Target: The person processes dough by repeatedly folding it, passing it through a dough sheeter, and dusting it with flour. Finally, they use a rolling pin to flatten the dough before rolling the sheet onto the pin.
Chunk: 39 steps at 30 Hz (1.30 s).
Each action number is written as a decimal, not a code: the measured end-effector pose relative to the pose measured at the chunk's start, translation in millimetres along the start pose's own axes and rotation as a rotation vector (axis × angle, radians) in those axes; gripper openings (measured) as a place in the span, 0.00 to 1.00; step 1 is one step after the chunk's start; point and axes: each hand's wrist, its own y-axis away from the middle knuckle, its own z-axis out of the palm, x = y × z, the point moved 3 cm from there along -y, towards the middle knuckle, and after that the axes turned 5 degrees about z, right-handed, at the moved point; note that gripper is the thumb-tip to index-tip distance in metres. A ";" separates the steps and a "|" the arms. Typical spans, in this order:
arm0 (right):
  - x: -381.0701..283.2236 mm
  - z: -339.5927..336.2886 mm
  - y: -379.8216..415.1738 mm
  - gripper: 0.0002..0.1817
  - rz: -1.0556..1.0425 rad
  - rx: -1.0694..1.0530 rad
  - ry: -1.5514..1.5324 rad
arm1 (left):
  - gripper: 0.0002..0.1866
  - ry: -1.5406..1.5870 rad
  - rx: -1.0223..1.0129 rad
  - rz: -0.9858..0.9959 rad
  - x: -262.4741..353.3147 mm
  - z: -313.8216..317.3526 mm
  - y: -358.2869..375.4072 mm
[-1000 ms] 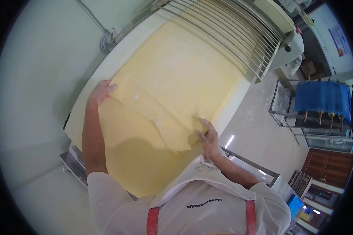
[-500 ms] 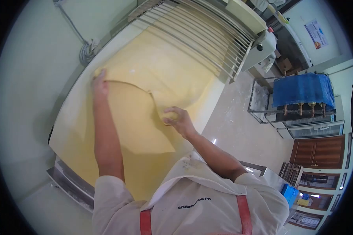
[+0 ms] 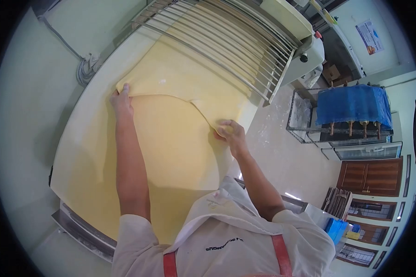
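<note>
A wide sheet of pale yellow dough (image 3: 171, 138) covers most of the white machine bed, with an upper layer folded over a lower one. My left hand (image 3: 123, 102) pinches the left corner of the upper layer between thumb and fingers. At the right end of the same edge, my right hand (image 3: 231, 136) is closed on the dough. Between my hands the edge hangs in a curve with a small crease near its middle. The far part of the sheet lies beneath the metal bar guard.
The metal bar guard (image 3: 217, 44) spans the far end of the bed. A coiled cable (image 3: 84, 71) hangs on the left wall. On the right stand a rack with a blue cover (image 3: 353, 106) and a wooden door (image 3: 370, 177).
My right hand has moved right and slightly up with its dough corner. The edge between my hands is stretched wider and flatter. The camera view has shifted a little.
</note>
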 end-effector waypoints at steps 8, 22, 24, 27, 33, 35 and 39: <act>-40.1 -15.5 -34.5 0.09 -0.106 -0.148 0.089 | 0.17 0.106 -0.113 0.063 14.0 53.4 -67.8; -82.1 -100.5 -93.5 0.15 0.340 -0.798 0.436 | 0.24 -1.186 -0.258 0.878 -74.7 255.2 106.4; -126.9 -92.4 -113.5 0.16 0.235 -1.026 0.532 | 0.22 -1.079 -0.461 0.549 -91.7 303.5 170.6; -214.6 -107.7 -153.9 0.14 -0.096 -1.033 0.540 | 0.25 -1.272 -0.558 0.909 -147.5 329.8 241.3; -383.2 -269.0 -203.5 0.09 -0.738 -0.452 0.349 | 0.22 -1.139 -1.014 1.044 -147.7 342.6 265.5; -424.0 -343.8 -226.6 0.09 -0.938 -0.159 0.319 | 0.20 -1.085 -0.808 0.817 -119.4 342.4 272.1; -427.2 -402.7 -291.2 0.10 -1.028 -0.060 0.587 | 0.18 -1.252 -0.016 0.639 -119.5 291.7 293.2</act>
